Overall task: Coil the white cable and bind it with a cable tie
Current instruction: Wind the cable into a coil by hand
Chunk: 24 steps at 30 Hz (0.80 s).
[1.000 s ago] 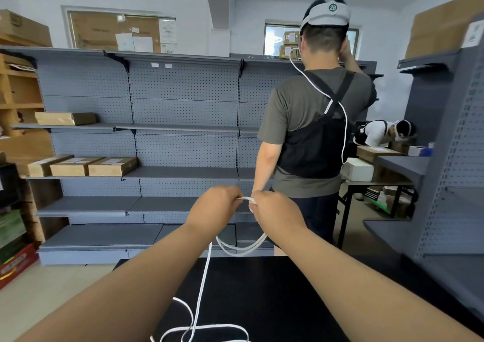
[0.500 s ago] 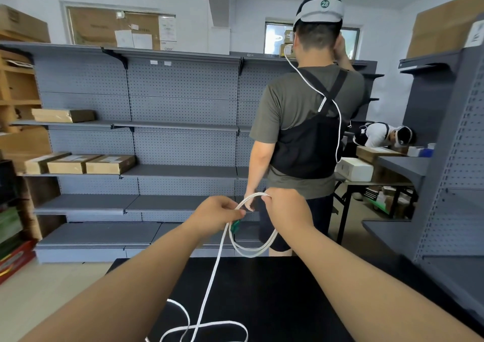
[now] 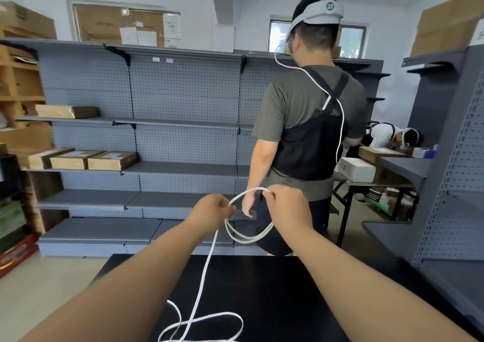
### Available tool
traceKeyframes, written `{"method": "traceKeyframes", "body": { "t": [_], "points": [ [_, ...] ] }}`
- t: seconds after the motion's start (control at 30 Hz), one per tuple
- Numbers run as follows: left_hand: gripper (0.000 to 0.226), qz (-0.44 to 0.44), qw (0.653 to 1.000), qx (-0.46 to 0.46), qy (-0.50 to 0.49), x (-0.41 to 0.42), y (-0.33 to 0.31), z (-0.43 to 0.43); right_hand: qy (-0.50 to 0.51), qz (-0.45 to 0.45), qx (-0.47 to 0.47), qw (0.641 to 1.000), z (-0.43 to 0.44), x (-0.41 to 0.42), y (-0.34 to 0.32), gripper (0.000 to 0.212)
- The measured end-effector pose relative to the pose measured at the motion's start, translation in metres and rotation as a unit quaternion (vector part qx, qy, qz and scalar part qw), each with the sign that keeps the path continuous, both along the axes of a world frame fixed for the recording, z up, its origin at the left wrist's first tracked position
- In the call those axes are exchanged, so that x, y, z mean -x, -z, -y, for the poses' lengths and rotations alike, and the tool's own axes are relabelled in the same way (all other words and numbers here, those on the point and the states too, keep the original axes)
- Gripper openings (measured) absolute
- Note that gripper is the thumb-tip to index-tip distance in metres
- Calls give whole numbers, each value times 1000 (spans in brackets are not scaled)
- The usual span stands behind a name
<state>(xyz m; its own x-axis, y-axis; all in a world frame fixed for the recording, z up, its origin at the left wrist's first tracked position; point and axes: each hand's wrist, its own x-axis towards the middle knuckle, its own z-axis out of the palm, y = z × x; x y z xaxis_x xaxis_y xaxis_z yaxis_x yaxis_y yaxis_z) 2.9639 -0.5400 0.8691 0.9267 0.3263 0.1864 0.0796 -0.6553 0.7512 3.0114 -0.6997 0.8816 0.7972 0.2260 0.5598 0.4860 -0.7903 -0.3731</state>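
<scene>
I hold the white cable (image 3: 243,237) in the air above the far edge of the black table (image 3: 275,294). My left hand (image 3: 212,210) grips the gathered loops at their left side. My right hand (image 3: 286,206) pinches the top of a fresh loop that arcs between both hands. Two or three loops hang below my hands. From my left hand the loose cable runs down to the table and lies there in slack curls (image 3: 209,326). No cable tie is visible; a small green bit shows at my left fingers.
A person (image 3: 309,132) in a dark vest stands with their back to me just beyond the table. Grey pegboard shelving (image 3: 157,142) with cardboard boxes (image 3: 83,159) fills the back. Another shelf unit (image 3: 450,184) stands at the right, with a second person bent over behind it.
My hands, touching a second ago, have moved apart. My right hand lifted a new loop up and to the right, and the coil has widened. The person ahead shifted slightly.
</scene>
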Motion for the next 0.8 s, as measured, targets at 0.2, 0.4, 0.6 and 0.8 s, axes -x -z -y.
{"method": "traceKeyframes", "body": {
  "t": [0.2,0.4,0.6,0.8],
  "points": [
    [14,124,963,238,9,2,6,17,-5,-53,-107,993,9,-6,7,32],
    [16,143,911,384,47,3,4,26,-18,-98,-141,985,19,-8,11,40],
    [19,137,946,293,3,3,-3,30,-27,-93,-53,994,26,-6,10,33],
    [12,124,992,-6,-5,-1,-13,37,-74,4,141,987,17,4,5,22]
  ]
}}
